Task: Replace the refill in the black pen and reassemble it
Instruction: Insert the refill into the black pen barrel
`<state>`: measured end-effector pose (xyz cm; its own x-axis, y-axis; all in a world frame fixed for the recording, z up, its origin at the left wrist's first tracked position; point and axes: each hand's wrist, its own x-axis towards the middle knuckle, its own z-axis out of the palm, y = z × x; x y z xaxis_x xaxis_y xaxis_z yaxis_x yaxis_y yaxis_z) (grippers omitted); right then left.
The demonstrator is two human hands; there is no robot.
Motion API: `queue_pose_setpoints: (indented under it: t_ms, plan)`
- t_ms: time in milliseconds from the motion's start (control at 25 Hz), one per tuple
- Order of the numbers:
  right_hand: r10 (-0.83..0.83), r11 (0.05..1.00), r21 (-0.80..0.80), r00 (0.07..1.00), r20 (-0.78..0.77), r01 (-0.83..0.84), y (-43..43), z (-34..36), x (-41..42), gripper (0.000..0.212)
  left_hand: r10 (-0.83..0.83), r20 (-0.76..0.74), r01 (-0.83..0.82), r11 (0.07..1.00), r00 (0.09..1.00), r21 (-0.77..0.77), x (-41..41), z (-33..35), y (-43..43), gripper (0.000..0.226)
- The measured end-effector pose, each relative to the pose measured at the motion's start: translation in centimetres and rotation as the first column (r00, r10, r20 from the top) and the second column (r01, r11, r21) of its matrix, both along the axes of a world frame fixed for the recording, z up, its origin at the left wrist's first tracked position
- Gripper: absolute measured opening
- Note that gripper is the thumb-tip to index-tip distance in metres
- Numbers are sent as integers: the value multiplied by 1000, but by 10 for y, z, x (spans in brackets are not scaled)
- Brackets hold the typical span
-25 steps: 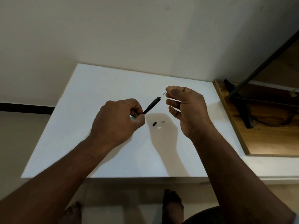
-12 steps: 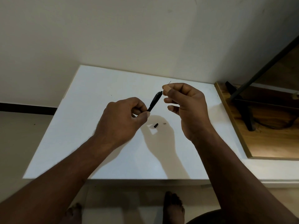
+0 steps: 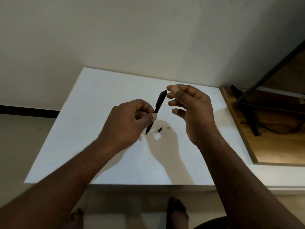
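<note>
My left hand pinches the black pen near its middle, holding it nearly upright above the white table, thin tip down and wide end up. My right hand is just right of the pen's upper end, thumb and forefinger close together at the top of the barrel; no refill shows between them. A small black pen part lies on the table below the hands, with a tiny pale piece just right of it.
A wooden surface with black metal legs adjoins the table on the right. The wall rises behind the table. My bare feet stand on the floor below the table's front edge.
The thin refill that stuck out of the barrel toward my right fingers has gone fully in. The left hand has tilted the pen more upright.
</note>
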<state>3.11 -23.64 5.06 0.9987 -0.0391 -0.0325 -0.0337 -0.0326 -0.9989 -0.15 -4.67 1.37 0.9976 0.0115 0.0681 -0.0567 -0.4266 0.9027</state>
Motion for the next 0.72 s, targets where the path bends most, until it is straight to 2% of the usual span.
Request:
queue_pose_setpoints:
  t_ms: [400,720]
  plan:
    - [128,983,-133,991,-24,-130,8,-4,-5,12,-35,-48,29,993,998,-115,0,3,0,4]
    - [89,987,-136,996,-23,-91,8,-4,-4,8,-42,-70,32,990,997,-136,0,4,0,5]
